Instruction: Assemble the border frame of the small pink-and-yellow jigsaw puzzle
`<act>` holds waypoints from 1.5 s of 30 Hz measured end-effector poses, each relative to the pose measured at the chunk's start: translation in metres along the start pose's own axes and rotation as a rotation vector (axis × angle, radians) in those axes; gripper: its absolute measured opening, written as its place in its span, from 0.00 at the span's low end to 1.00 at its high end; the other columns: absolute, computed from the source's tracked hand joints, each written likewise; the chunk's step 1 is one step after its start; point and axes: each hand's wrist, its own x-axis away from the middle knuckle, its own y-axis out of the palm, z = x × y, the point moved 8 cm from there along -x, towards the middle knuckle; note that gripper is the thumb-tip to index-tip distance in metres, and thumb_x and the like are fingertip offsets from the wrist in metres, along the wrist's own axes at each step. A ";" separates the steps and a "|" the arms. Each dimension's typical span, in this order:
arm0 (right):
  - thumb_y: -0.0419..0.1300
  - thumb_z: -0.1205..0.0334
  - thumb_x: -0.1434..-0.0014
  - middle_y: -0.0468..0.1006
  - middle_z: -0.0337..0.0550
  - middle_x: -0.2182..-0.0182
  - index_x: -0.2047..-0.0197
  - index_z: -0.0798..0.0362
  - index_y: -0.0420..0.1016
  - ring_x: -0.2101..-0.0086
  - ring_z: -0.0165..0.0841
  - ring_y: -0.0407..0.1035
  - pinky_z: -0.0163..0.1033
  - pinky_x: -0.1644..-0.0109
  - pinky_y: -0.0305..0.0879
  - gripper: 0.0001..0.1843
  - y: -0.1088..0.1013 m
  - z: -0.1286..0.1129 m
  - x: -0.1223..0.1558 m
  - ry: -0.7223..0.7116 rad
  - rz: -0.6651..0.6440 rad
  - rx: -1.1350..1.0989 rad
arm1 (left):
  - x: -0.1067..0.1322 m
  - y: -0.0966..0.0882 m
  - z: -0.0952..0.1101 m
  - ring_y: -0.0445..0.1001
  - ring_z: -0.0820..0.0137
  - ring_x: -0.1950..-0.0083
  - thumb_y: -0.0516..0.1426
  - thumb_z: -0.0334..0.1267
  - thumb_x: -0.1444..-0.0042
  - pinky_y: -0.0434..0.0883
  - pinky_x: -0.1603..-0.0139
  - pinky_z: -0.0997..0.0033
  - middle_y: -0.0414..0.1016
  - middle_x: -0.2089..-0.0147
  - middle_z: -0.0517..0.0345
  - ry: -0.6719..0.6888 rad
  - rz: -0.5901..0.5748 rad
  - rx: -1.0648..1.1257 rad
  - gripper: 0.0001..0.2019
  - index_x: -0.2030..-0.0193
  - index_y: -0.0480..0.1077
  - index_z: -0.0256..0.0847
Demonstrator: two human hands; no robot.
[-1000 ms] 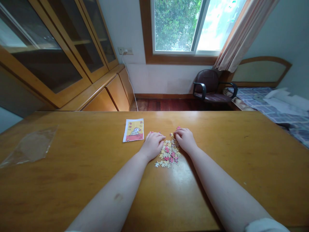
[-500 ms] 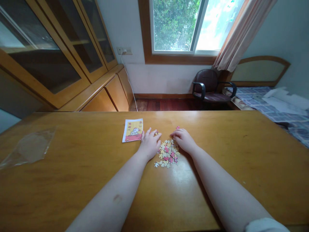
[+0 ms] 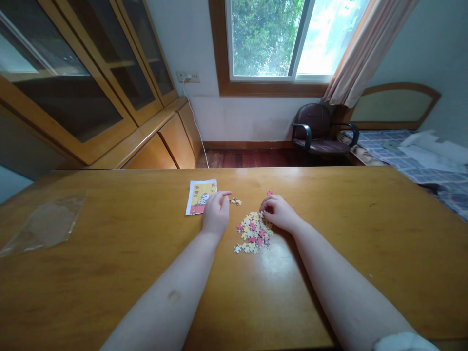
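A pile of small jigsaw puzzle pieces [image 3: 254, 231], cream, yellow and pink, lies on the wooden table. My right hand [image 3: 280, 213] rests at the pile's upper right edge, fingers curled inward with the tips at the pieces; whatever is between them is hidden. Left of the pile, my left hand [image 3: 216, 214] is open, its fingers stretched to the right. It covers the lower right part of a picture card [image 3: 197, 195] with a white cartoon animal on yellow and pink. A few joined pieces [image 3: 236, 201] sit just beyond its fingertips. One pink piece [image 3: 269, 192] lies apart behind my right hand.
A clear plastic bag [image 3: 46, 222] lies flat on the left of the table [image 3: 146, 292]. Past the far edge are a dark office chair [image 3: 320, 129], a bed with a checked cover [image 3: 387, 146], a window and glass-fronted cabinets [image 3: 109, 73].
My left hand has moved left, off the joined pieces and over part of the picture card. My right hand stays at the pile's edge, its fingers more curled.
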 end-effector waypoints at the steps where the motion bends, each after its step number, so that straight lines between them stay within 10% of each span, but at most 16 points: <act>1: 0.59 0.73 0.53 0.78 0.42 0.65 0.72 0.51 0.77 0.60 0.36 0.69 0.45 0.47 0.64 0.08 -0.001 0.000 -0.001 0.000 0.001 -0.016 | 0.000 0.000 -0.001 0.73 0.63 0.49 0.47 0.37 0.38 0.69 0.44 0.61 0.77 0.55 0.53 -0.008 0.002 0.007 0.14 0.56 0.73 0.40; 23: 0.55 0.71 0.45 0.82 0.42 0.64 0.67 0.48 0.82 0.59 0.38 0.70 0.47 0.46 0.60 0.14 -0.013 0.009 0.000 0.111 0.207 0.143 | 0.014 0.041 0.026 0.71 0.62 0.45 0.51 0.32 0.42 0.65 0.40 0.56 0.79 0.52 0.56 0.222 -0.382 -0.269 0.14 0.57 0.77 0.44; 29: 0.55 0.71 0.47 0.80 0.39 0.58 0.72 0.45 0.82 0.51 0.41 0.66 0.63 0.35 0.40 0.15 -0.004 0.007 0.001 0.124 0.115 0.143 | 0.011 0.040 0.022 0.71 0.62 0.46 0.51 0.32 0.41 0.65 0.40 0.57 0.79 0.53 0.55 0.203 -0.352 -0.283 0.14 0.56 0.78 0.44; 37: 0.54 0.68 0.44 0.77 0.41 0.51 0.63 0.43 0.82 0.43 0.44 0.60 0.67 0.35 0.34 0.16 -0.002 -0.002 0.002 0.076 0.088 0.088 | 0.028 0.054 0.030 0.53 0.52 0.30 0.52 0.42 0.38 0.44 0.32 0.34 0.67 0.36 0.57 0.288 -0.574 -0.395 0.17 0.45 0.73 0.58; 45: 0.56 0.69 0.50 0.79 0.42 0.55 0.63 0.44 0.82 0.48 0.42 0.66 0.63 0.34 0.40 0.16 0.000 -0.003 0.001 0.022 0.030 0.073 | 0.017 0.046 0.015 0.54 0.48 0.31 0.51 0.41 0.38 0.45 0.32 0.34 0.69 0.38 0.52 0.135 -0.453 -0.484 0.17 0.45 0.74 0.53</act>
